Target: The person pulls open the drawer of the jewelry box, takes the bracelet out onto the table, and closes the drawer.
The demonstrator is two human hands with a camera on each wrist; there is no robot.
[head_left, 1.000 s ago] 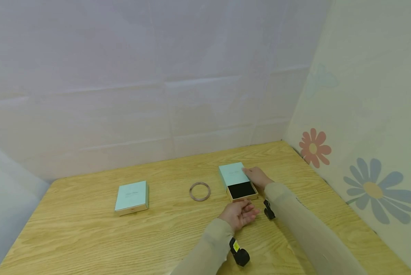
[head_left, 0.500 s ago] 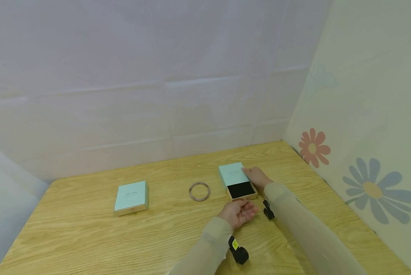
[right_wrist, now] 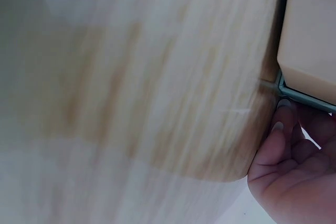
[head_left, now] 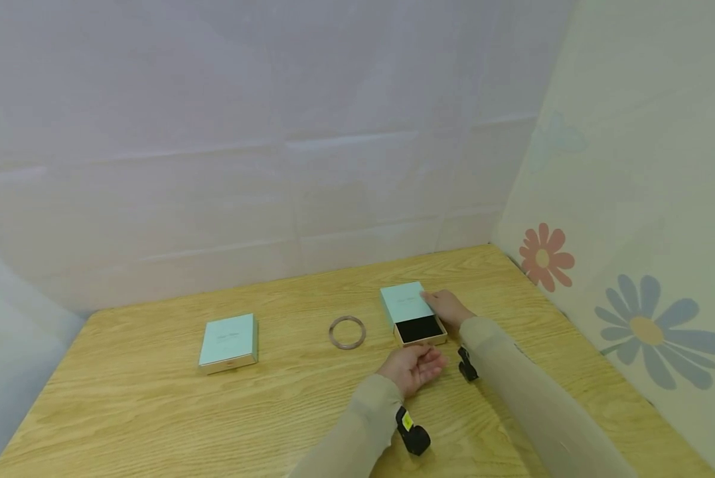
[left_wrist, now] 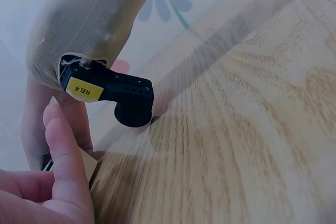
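Probably light, stiff card, the right box (head_left: 406, 302) suits the right hand (head_left: 448, 309) gripping its right side; whether the left hand (head_left: 413, 369) pinches the near drawer (head_left: 436, 340) is unclear.

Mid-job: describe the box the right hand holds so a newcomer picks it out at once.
On the light wood-grain table, look right of the thin greyish-pink ring. There, the right hand holds a square, pale-blue cardboard box. Its black-lined drawer stands partly out, whereas the similar pale-blue box left of the ring is closed.
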